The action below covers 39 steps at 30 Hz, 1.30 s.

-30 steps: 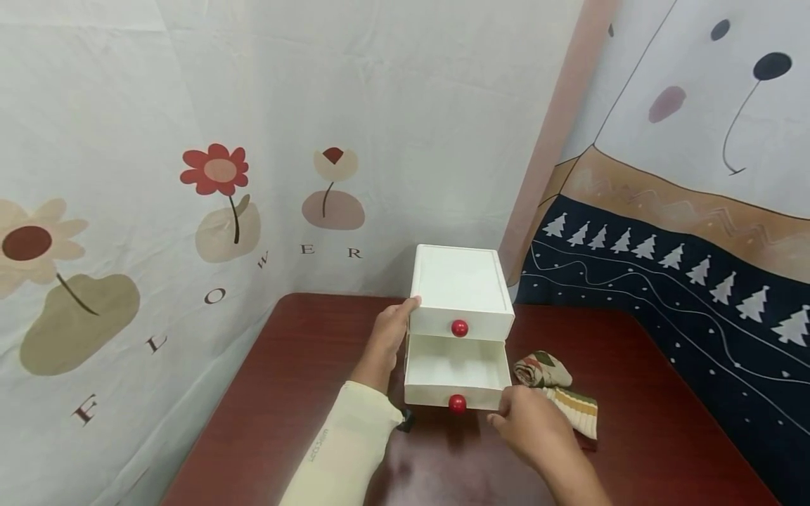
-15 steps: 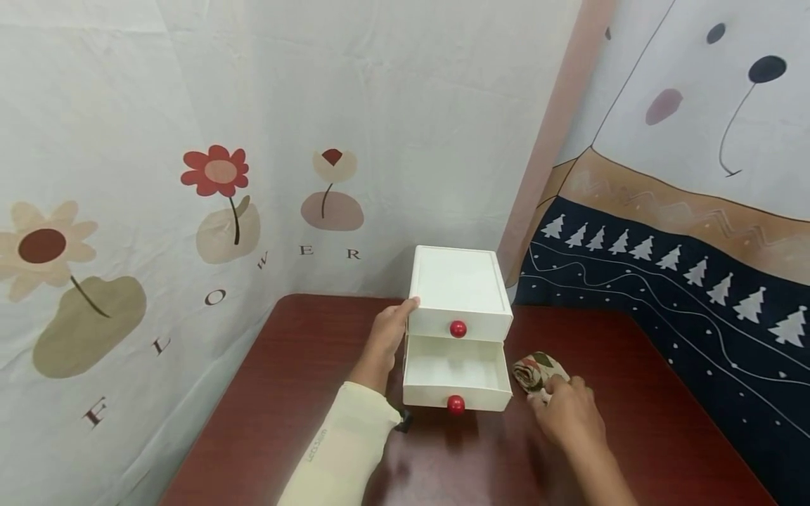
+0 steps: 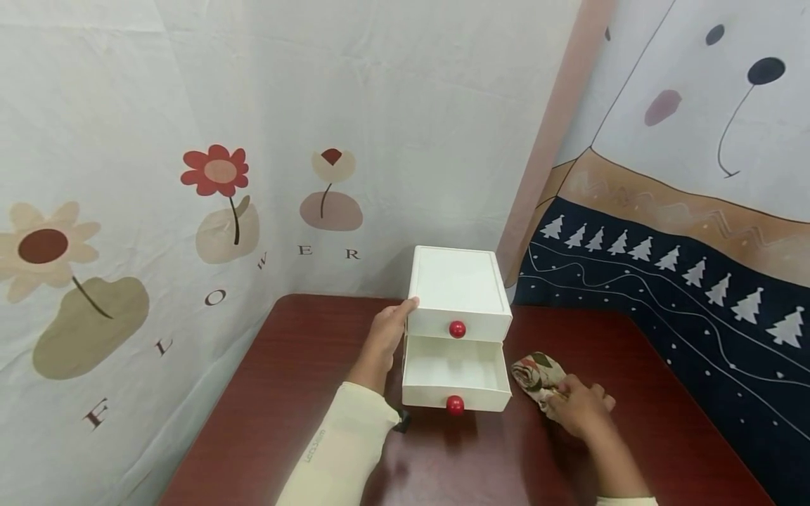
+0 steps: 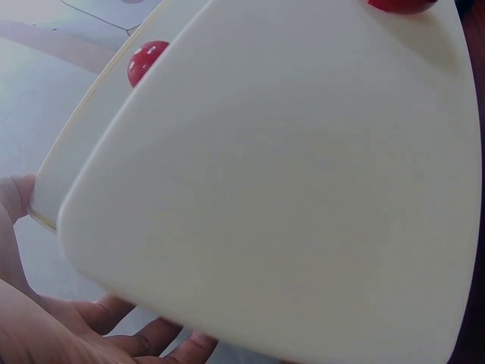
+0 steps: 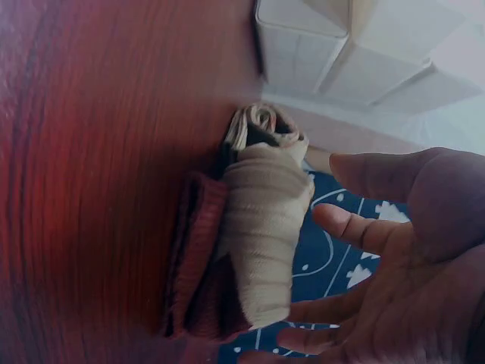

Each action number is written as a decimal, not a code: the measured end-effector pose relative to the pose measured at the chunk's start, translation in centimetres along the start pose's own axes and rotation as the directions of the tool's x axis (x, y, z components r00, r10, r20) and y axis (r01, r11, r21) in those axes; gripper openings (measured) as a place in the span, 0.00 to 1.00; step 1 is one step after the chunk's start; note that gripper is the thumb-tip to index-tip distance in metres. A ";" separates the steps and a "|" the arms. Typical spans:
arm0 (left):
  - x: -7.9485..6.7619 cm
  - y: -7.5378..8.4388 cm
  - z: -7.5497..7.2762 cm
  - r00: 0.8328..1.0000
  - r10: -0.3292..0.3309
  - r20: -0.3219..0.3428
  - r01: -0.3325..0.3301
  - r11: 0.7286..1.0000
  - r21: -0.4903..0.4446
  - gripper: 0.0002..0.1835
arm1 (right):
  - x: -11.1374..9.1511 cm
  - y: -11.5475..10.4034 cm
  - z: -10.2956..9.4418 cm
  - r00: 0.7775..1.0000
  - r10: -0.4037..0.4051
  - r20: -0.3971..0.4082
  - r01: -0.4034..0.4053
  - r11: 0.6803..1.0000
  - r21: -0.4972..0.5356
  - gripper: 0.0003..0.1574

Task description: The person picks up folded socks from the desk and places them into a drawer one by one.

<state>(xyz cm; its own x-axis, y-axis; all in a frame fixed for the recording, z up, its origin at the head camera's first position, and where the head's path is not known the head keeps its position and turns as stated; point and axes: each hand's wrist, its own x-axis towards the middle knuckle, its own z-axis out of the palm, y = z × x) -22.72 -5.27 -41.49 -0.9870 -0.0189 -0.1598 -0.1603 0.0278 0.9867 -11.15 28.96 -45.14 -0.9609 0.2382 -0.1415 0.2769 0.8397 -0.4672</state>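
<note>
A small white drawer box [image 3: 458, 277] with red knobs stands on the table in the head view. Its lower drawer [image 3: 427, 396] is pulled out and shows a bare interior. My left hand [image 3: 384, 341] holds the box's left side, thumb at the upper front edge; the left wrist view shows fingers [image 4: 155, 334] along the white side. At the right of the box lies a rolled sock bundle [image 3: 536, 371], patterned at one end, with a beige ribbed part and a maroon part [image 5: 201, 250]. My right hand [image 3: 581, 407] is over the bundle's near end, fingers spread beside it in the right wrist view.
The dark red table [image 3: 304, 393] has rounded back corners. Behind it hangs a pale cloth [image 3: 405, 140] with flower prints, and a navy tree-patterned cloth [image 3: 683, 337] hangs at the right. A small black object [image 3: 402, 422] shows by the left cuff.
My right hand has left the lower drawer's front right corner and moved right, onto the sock bundle. The left hand stays on the box, and the drawer remains out.
</note>
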 end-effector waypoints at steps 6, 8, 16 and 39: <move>0.1 0.0 0.0 1.000 0.002 0.002 -0.002 1.000 -0.015 0.37 | 0.7 1.0 -0.3 0.998 -0.069 -0.008 0.068 0.997 -0.033 0.13; 0.1 0.0 0.0 1.000 0.003 0.002 -0.003 1.000 -0.013 0.37 | 0.9 1.3 -0.3 0.997 -0.073 -0.001 0.073 0.997 -0.038 0.13; 0.1 -0.1 -0.1 1.000 -0.002 0.008 0.002 1.000 0.000 0.38 | 2.1 2.9 1.3 0.994 -0.108 -0.010 0.108 0.994 -0.016 0.15; 0.2 0.1 -0.3 0.999 -0.020 0.029 0.020 1.000 0.005 0.40 | 0.0 1.3 2.0 0.998 -0.004 -0.070 0.011 0.995 0.101 0.16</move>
<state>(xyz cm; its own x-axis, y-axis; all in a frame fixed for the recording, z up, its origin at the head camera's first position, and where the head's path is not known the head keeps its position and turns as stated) -22.93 -5.58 -41.38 -0.9835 0.0096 -0.1808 -0.1804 0.0321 0.9831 -10.78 29.11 -47.52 -0.9600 0.2688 -0.0780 0.2659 0.7886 -0.5544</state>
